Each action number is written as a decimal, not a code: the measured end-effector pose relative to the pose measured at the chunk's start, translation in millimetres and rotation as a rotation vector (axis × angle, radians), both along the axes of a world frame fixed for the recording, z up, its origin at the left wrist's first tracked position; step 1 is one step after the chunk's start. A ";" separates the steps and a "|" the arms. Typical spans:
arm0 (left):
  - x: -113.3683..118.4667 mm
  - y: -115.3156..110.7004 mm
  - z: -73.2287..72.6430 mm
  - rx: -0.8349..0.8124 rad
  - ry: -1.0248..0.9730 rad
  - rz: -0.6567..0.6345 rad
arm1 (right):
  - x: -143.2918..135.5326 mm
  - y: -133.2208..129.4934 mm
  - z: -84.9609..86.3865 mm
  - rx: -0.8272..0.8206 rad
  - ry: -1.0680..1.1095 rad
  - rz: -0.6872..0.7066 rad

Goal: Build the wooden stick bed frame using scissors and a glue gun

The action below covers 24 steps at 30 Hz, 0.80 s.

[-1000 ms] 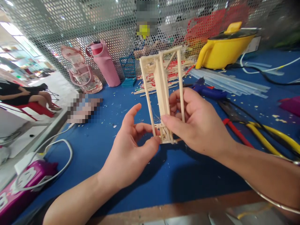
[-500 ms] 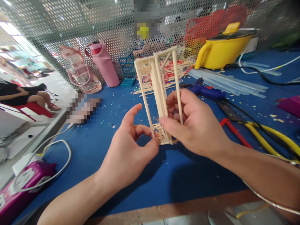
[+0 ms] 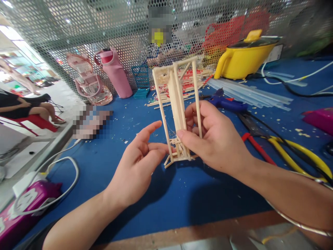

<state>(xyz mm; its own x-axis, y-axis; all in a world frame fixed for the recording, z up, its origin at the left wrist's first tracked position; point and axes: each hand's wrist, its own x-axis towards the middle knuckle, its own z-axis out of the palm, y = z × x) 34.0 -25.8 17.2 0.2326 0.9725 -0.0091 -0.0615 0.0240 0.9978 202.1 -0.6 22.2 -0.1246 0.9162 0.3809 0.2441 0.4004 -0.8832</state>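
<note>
A pale wooden stick frame [image 3: 178,100] stands tall above the blue table, tilted slightly, with crossed short sticks at its lower end. My right hand [image 3: 210,135] is closed round its middle and right side, thumb in front and fingers behind. Beside the lower left upright, my left hand [image 3: 140,159] has its fingers apart; a middle fingertip reaches behind that upright, and whether it touches is unclear. Thin glue-like threads hang near the centre of the frame.
Behind lie loose sticks [image 3: 192,83], clear glue sticks [image 3: 252,92] and a blue glue gun [image 3: 229,102]. Yellow-handled pliers [image 3: 299,156] are at right, a yellow pot [image 3: 246,60] behind. Bottles [image 3: 117,76] stand back left; a purple power strip [image 3: 28,208] lies left.
My left thumb has come away from the lower left corner, and the left hand has shifted slightly left and opened. A short stick at that corner now shows. The right hand keeps its hold.
</note>
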 end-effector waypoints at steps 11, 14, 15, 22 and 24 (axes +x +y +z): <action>-8.2 6.5 -1.6 0.215 0.366 0.225 | 2.5 1.0 -3.0 0.002 0.040 -0.001; -13.9 10.7 -3.2 0.215 0.501 0.022 | 4.0 5.8 -3.8 -0.011 0.069 -0.016; -14.3 11.8 -4.1 0.235 0.536 -0.049 | 3.8 8.0 -4.3 -0.025 0.091 -0.017; -2.1 16.4 -14.9 0.392 0.511 -0.149 | 0.4 14.7 4.3 -0.068 0.017 0.026; -1.8 17.7 -16.8 0.412 0.525 -0.114 | 13.5 4.5 12.9 -0.026 -0.064 0.027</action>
